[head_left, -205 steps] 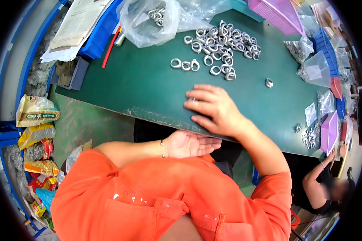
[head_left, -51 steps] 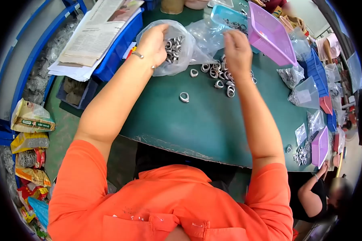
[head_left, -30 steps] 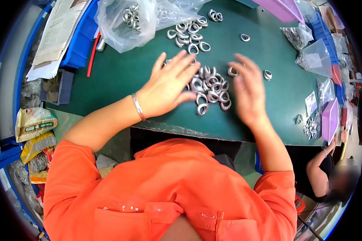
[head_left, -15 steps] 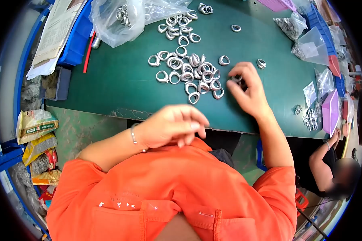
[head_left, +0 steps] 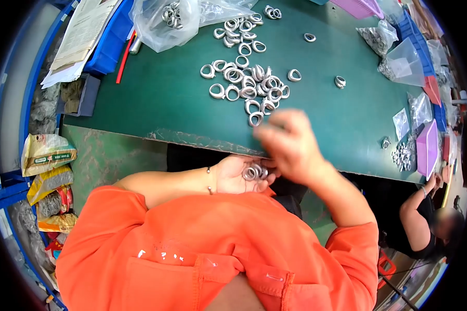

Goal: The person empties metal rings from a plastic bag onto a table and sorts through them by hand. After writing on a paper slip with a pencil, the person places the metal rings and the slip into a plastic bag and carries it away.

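Note:
Palm up at the table's front edge, my left hand point(head_left: 238, 175) is cupped around several silver metal rings point(head_left: 252, 172). My right hand point(head_left: 288, 141) hangs just above and to the right of it, over the edge, its fingers bent and smeared by motion; whether anything is between them cannot be made out. Beyond my hands a loose pile of silver rings point(head_left: 259, 85) lies on the green table point(head_left: 155, 93). A second group of rings point(head_left: 238, 36) is farther back. Single rings point(head_left: 340, 82) lie to the right.
An open clear plastic bag point(head_left: 176, 28) with rings stands at the back left, beside a red stick point(head_left: 124, 59) and a blue bin point(head_left: 109, 44). Bags of small parts point(head_left: 379, 37) and a purple basket point(head_left: 427, 147) line the right side. A co-worker's arm point(head_left: 417, 212) shows at lower right.
My left hand has turned palm up and now holds rings. My right hand has moved down and left from the right of the pile to beside my left hand.

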The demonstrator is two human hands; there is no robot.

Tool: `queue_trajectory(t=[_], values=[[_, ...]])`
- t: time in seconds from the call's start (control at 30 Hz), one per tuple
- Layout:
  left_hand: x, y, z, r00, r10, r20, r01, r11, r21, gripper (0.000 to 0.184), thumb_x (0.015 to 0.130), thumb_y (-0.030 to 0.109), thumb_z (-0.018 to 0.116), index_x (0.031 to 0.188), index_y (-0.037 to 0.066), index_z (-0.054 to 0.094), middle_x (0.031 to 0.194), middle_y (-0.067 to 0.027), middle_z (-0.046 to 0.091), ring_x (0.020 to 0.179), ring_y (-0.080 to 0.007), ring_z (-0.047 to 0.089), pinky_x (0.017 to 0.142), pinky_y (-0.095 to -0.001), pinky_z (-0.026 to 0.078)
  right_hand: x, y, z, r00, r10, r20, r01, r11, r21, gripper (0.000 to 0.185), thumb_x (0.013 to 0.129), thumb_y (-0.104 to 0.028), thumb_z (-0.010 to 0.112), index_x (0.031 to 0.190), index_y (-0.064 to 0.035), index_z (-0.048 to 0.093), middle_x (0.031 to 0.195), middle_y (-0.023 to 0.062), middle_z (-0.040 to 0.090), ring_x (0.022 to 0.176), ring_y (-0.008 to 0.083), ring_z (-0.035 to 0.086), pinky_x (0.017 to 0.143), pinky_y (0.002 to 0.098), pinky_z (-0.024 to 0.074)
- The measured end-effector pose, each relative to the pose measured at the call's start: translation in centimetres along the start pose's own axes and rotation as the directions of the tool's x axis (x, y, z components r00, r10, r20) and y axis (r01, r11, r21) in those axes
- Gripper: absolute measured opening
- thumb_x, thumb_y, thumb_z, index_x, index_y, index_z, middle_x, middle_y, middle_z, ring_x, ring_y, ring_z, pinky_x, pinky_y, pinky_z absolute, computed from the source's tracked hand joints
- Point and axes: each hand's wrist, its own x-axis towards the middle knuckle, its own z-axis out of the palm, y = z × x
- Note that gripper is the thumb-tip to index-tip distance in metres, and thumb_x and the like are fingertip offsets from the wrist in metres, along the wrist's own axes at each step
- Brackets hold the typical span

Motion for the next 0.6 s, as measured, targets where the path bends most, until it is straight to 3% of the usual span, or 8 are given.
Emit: queue_trajectory(t=[0.03,0.07,0.17,0.23,0.37,0.47,0.5,0.6], values=[[-0.3,0.0,0.0,0.99,0.006,-0.141,-0.005,1.0,0.008,0.035,0.096,0.03,0.042,0.102,0.001,0.06,0.106,-0.0174,0.059,0.091,-0.0265,0.059,0.074,-0.0353,0.053,0.8,1.0,-0.3,0.999,0.049,-0.019,-0.051,0.989,-0.137,0.031,0.068,-0.007,0.064,0.098,-0.0099,0.064,0.101,0.0123,0.055,0.092,0.0302,0.054,0.077,0.0391,0.0439],[-0.3,0.0,0.1,0.99,0.005,-0.141,-0.004,1.0,0.011,0.035,0.096,0.03,0.042,0.102,0.001,0.06,0.106,-0.0174,0.059,0.091,-0.0265,0.059,0.074,-0.0353,0.053,1.5,1.9,-0.8,0.995,0.091,-0.044,-0.1,0.957,-0.273,0.039,0.069,-0.002,0.062,0.106,-0.0128,0.064,0.104,0.0134,0.055,0.094,0.0306,0.054,0.077,0.0397,0.0447],[-0.4,0.1,0.0,0.989,0.032,-0.143,-0.024,0.998,0.055,0.035,0.096,0.03,0.044,0.1,-0.001,0.06,0.102,-0.0166,0.06,0.09,-0.0245,0.06,0.074,-0.0343,0.054,1.1,3.4,-0.6,0.994,0.104,-0.041,-0.109,0.985,-0.132,0.034,0.071,0.001,0.061,0.103,-0.0094,0.063,0.1,0.0134,0.055,0.093,0.0309,0.053,0.076,0.0387,0.0452],[-0.5,0.2,-0.2,0.991,0.029,-0.132,-0.023,0.999,0.041,0.034,0.096,0.03,0.045,0.099,-0.001,0.06,0.102,-0.0166,0.06,0.09,-0.0246,0.06,0.074,-0.0342,0.054,0.0,3.6,-0.1,0.973,0.22,-0.064,-0.221,0.975,-0.004,0.03,0.071,-0.002,0.065,0.1,-0.0067,0.062,0.097,0.0124,0.054,0.09,0.0304,0.053,0.074,0.0367,0.0449],[-0.4,0.1,-0.3,0.99,0.033,-0.134,-0.029,0.999,0.037,0.034,0.095,0.029,0.047,0.098,-0.002,0.06,0.103,-0.0171,0.059,0.089,-0.0244,0.06,0.075,-0.0342,0.054,0.3,3.3,-1.1,0.962,0.271,-0.035,-0.271,0.962,-0.007,0.032,0.067,-0.014,0.073,0.096,-0.0076,0.062,0.092,0.0101,0.053,0.086,0.0278,0.051,0.075,0.0356,0.0409],[-0.4,0.2,-0.3,0.989,0.024,-0.146,-0.018,0.999,0.042,0.034,0.095,0.029,0.047,0.098,-0.002,0.06,0.103,-0.0173,0.059,0.088,-0.0241,0.059,0.075,-0.0342,0.053,1.8,1.8,-0.9,0.982,0.181,-0.061,-0.187,0.977,-0.1,0.025,0.069,-0.011,0.069,0.092,-0.0081,0.061,0.089,0.0087,0.053,0.084,0.027,0.05,0.076,0.0363,0.0393],[-0.4,0.3,-0.3,0.989,0.025,-0.146,-0.017,0.999,0.05,0.034,0.095,0.029,0.047,0.098,-0.002,0.06,0.103,-0.0173,0.059,0.088,-0.024,0.059,0.075,-0.0341,0.053,1.8,1.7,-0.8,0.982,0.189,0.015,-0.186,0.976,-0.117,0.023,0.069,-0.007,0.066,0.092,-0.0088,0.061,0.09,0.0077,0.053,0.085,0.0274,0.05,0.076,0.037,0.0392],[-0.4,0.4,-0.4,0.991,0.029,-0.134,-0.02,0.997,0.071,0.033,0.095,0.028,0.047,0.099,-0.002,0.059,0.103,-0.017,0.059,0.088,-0.024,0.059,0.075,-0.0337,0.053,0.4,3.4,-0.1,0.965,0.26,0.025,-0.258,0.964,-0.067,0.026,0.07,-0.005,0.065,0.095,-0.0094,0.062,0.092,0.0072,0.053,0.09,0.0285,0.049,0.076,0.0366,0.0396]])
